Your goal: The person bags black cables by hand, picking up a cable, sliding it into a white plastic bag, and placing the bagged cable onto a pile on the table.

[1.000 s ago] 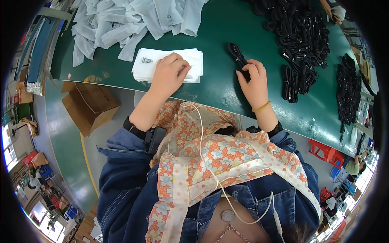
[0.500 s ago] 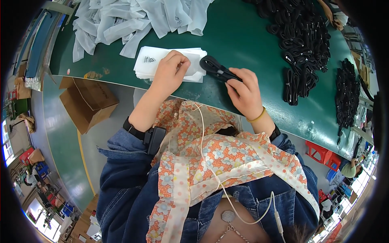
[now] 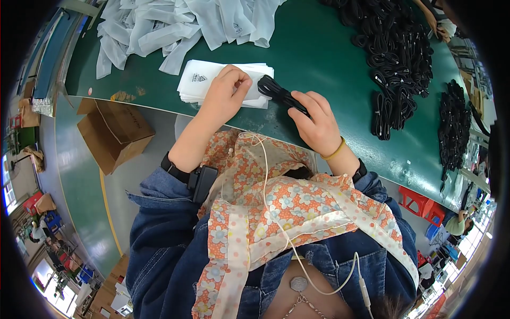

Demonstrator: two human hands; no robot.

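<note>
A coiled bundle of glossy black cable [image 3: 280,94] is gripped at upper centre by the right hand [image 3: 314,125], fingers closed around it. The top sheet of a flat stack of thin white plastic bags [image 3: 199,80] on the matte green worktop [image 3: 319,58] is pinched by the left hand [image 3: 227,94].

A long dark green worktable [image 3: 329,48] with a curved front edge ran across the upper part of the view, above a grey and green floor [image 3: 79,202]. An open brown cardboard box [image 3: 114,133] stood on the floor by the table's edge at the left, and red plastic stools [image 3: 419,204] sat below the table at the right. Bright daylight showed at the far lower right, where another person in a green top [image 3: 458,224] sat.
</note>
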